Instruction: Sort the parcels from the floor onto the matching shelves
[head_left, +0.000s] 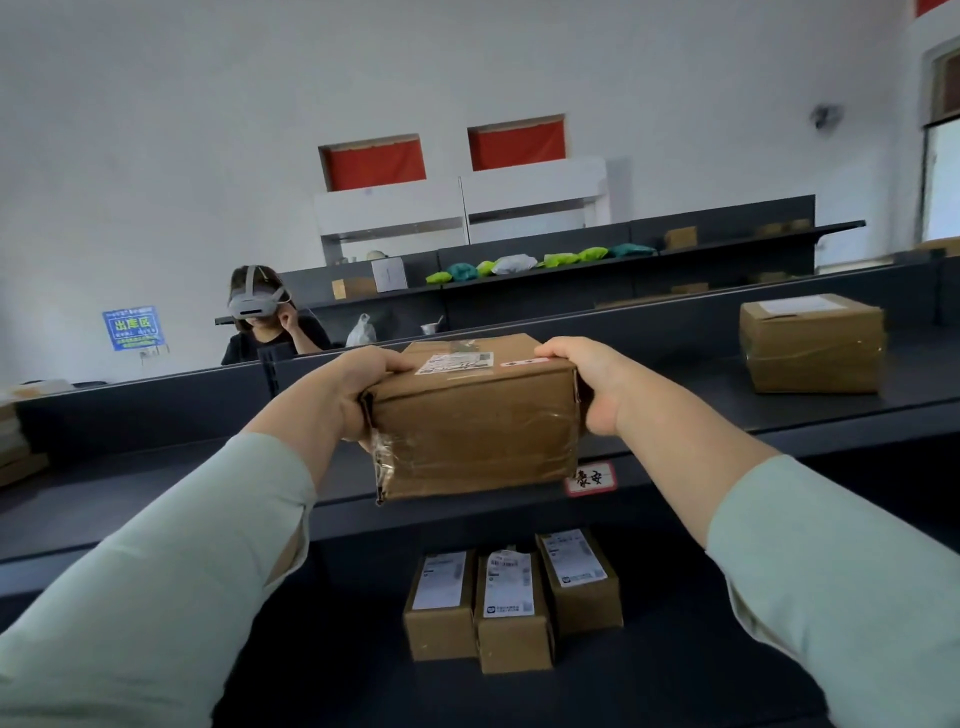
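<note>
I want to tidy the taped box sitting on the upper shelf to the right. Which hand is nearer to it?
Right. The right hand grips the held parcel's end facing that box; the left hand grips the far end.

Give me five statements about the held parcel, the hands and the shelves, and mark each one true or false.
1. Both hands grip the cardboard parcel, the left hand at its left end and the right hand at its right end. True.
2. The parcel rests flat on the floor. False: it is held up in front of the upper shelf.
3. Three small boxes with white labels stand on the lower shelf. True.
4. The upper shelf carries nothing else. False: a larger brown box sits on it to the right.
5. The shelf tag by the parcel is blue. False: it is white with a red border.
</note>
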